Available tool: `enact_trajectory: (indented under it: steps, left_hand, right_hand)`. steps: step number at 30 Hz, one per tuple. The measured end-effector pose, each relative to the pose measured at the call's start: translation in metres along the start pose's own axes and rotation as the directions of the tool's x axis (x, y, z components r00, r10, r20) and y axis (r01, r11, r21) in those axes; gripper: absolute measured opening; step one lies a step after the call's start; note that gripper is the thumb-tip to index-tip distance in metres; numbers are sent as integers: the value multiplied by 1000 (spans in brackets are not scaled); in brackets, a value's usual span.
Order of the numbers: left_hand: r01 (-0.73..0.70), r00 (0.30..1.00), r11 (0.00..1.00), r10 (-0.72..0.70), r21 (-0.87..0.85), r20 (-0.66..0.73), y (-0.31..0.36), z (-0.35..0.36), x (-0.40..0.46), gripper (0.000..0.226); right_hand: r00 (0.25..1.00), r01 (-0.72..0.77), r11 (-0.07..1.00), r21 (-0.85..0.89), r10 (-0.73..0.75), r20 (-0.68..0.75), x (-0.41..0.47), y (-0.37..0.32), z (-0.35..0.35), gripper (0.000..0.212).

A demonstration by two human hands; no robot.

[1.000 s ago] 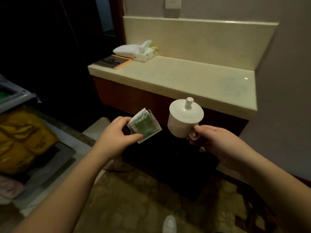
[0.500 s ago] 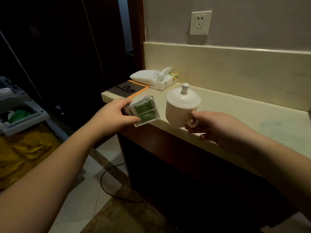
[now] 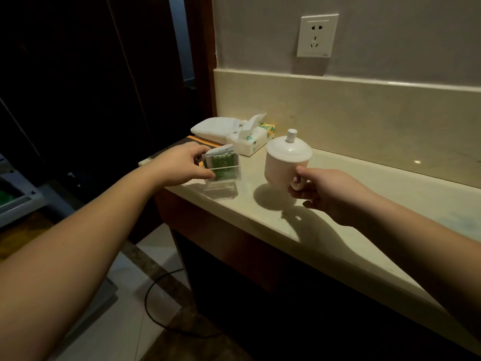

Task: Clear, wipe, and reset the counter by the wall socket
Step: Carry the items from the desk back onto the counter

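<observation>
The left hand [image 3: 179,165] pinches a small clear plastic holder of green-printed sachets [image 3: 221,166], thumb on the near face and fingers behind. The holder hangs just above the pale stone tabletop [image 3: 364,194] at its near left corner, with its reflection showing directly below it. Its long axis runs left to right, roughly along the tabletop's front edge, and it leans slightly away.

The right hand [image 3: 322,194] has its fingers curled round the handle of a white ribbed ceramic cup with a knobbed lid [image 3: 286,162]. The cup is upright, and from the round shadow under it I judge it to be just clear of the surface. It lies forward and to the left of that hand, with the handle pointing back toward the person.

Cup and holder sit side by side, near each other but apart, so each hand can set its own item straight down without crossing. Further back on the left lie an open white tissue box with a yellow-green pattern [image 3: 253,142], a folded white cloth [image 3: 213,127] touching it, and a dark flat booklet with an orange edge [image 3: 197,140] under the cloth's near side.

The white wall socket [image 3: 317,35] is on the wall above the backsplash, beyond the cup. The sachets carry green printing too blurred to read. The tissue box has a small round green logo, also unreadable.
</observation>
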State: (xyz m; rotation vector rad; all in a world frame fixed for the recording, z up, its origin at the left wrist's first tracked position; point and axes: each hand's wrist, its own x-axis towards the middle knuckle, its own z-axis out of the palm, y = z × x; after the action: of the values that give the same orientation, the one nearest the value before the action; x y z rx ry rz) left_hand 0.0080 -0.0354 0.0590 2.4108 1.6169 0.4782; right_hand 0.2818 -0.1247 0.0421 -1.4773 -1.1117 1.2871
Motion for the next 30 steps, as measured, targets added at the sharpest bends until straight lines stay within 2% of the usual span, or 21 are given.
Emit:
enact_trajectory:
  steps: [7, 11, 17, 22, 30]
  left_hand:
    - [-123, 986, 992, 121, 15, 112, -36, 8, 81, 57]
    - [-190, 963, 980, 198, -63, 185, -53, 10, 117, 54]
    - [-248, 930, 965, 263, -88, 257, -71, 17, 157, 59]
    - [-325, 901, 940, 342, -105, 267, -81, 21, 177, 55]
    - [-386, 881, 913, 406, -130, 242, -95, 25, 193, 52]
  right_hand:
    - [986, -45, 999, 23, 48, -161, 51, -3, 15, 26]
    - [961, -62, 997, 55, 75, -265, 74, -8, 27, 24]
    - [923, -62, 988, 144, 111, -369, 111, -6, 42, 28]
    - [881, -33, 987, 158, 104, -462, 134, -5, 48, 27]
    - [839, -19, 988, 152, 99, -535, 170, -3, 58, 27]
